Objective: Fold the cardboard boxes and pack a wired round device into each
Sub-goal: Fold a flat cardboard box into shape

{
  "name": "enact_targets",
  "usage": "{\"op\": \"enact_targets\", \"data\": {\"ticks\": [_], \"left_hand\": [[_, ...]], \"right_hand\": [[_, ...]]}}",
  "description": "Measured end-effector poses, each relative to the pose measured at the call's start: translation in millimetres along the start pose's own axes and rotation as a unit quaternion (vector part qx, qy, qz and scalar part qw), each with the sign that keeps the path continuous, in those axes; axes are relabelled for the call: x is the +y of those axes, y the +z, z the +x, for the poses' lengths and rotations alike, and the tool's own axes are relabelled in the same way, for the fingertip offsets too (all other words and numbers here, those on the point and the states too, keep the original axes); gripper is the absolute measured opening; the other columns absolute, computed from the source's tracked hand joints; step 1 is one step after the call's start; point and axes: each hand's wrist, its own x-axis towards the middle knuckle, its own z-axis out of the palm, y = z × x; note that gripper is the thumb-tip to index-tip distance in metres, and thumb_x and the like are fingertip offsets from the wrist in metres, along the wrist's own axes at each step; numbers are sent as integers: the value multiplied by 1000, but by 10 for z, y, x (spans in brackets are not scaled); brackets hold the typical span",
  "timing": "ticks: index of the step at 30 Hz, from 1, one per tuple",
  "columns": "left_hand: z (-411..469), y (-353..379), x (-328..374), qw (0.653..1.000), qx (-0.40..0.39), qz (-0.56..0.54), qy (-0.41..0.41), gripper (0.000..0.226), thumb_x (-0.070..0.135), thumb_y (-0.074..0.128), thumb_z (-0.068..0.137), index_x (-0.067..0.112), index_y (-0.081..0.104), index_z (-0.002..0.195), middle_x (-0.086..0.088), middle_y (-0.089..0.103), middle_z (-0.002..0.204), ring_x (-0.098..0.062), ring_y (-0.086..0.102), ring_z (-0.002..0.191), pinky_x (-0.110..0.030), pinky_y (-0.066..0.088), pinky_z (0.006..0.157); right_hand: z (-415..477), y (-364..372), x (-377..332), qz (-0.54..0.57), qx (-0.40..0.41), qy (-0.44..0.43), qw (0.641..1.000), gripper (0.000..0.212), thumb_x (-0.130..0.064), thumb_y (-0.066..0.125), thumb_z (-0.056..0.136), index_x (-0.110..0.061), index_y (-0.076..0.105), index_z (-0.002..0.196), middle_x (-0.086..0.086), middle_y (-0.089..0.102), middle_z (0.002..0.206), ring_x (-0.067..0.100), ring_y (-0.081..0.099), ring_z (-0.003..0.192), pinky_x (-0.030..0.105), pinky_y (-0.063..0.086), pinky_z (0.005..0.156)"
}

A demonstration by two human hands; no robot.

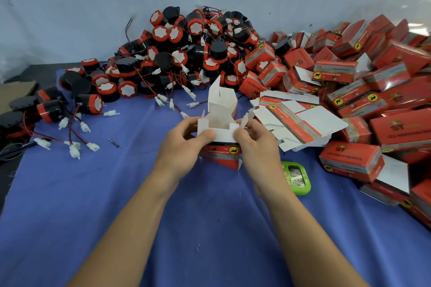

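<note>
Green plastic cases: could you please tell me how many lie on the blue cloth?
1: the green plastic case lies on the blue cloth beside the wrist of the right hand, near the red cardboard boxes. More may be hidden under them.

Between the fingers (205,135), the cardboard box (221,105) shows chalky matt white inside its flaps and glossy red print on the outer face just below them. Under the fingers the blue cloth (116,193) is soft, matt and creased, and beyond them the round devices (218,50) gleam in smooth black and red plastic. Right of the fingers, the packed boxes (335,70) carry a shiny sheen, and the green case (300,184) looks like smooth plastic.
</note>
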Motion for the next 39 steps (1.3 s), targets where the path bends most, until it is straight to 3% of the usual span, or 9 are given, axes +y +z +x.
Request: {"op": "enact_targets", "data": {"ticks": [8,11,16,21,26,29,32,37,39], "left_hand": [[-78,197,-59,993,114,21,-1,39,66,53,74,31,65,87,14,72,83,4,63,76,-26,45,63],[-154,244,-10,968,214,127,30,42,65,43,85,27,59,75,11,64,70,-4,58,70,-27,35,55],[-124,213,39,971,237,27,-11,38,47,38,84,34,62,58,21,57,55,-15,49,64,-35,36,54],[-130,143,-33,986,162,-43,13,30,51,47,78,46,77,78,21,70,70,-3,60,68,-30,46,62],[-95,203,-103,991,106,33,78,24,35,55,79,46,68,96,20,72,87,-2,65,79,-15,46,60],[-96,217,-100,990,114,39,68,31,32,52,81,49,67,102,25,72,93,0,65,85,-24,50,67],[-108,220,-113,994,101,5,53,36,32,46,82,52,66,104,29,71,98,5,65,90,-25,52,73],[-153,248,-70,995,50,31,83,39,30,44,81,48,63,109,27,70,101,2,64,94,-19,50,74],[-170,238,-64,997,-1,-22,78,46,30,46,82,47,63,121,19,73,111,-6,67,103,-32,57,85]], "right_hand": [[-20,13,-51,29,-31,17,999,28,-11,54,92,-24,76,100,-6,77,86,19,74,85,50,62,77],[-38,-8,-62,32,-64,-8,997,30,-6,56,93,-25,77,104,-6,79,91,12,74,87,39,63,78],[-31,8,-32,31,-62,4,998,22,-13,63,90,-26,76,101,-7,79,95,13,75,92,33,62,78],[-31,31,-17,-10,-27,-17,999,19,-30,59,88,-26,76,95,-7,78,89,16,73,89,51,61,83],[-36,21,-2,-22,-8,-43,999,23,-21,65,86,-24,77,105,-7,78,90,11,74,85,40,60,77],[-13,-19,11,106,-132,36,985,29,-37,65,93,-30,75,119,-1,77,113,18,73,108,38,60,89],[29,-104,-8,251,-187,131,940,55,-57,35,106,-22,66,134,5,69,132,20,65,124,33,57,96],[28,-56,42,152,-179,91,968,29,-13,59,96,-20,76,118,12,76,115,25,73,102,38,59,85],[15,-33,32,154,-163,85,971,33,-1,57,92,-17,77,113,15,76,109,25,73,93,40,60,81]]}}
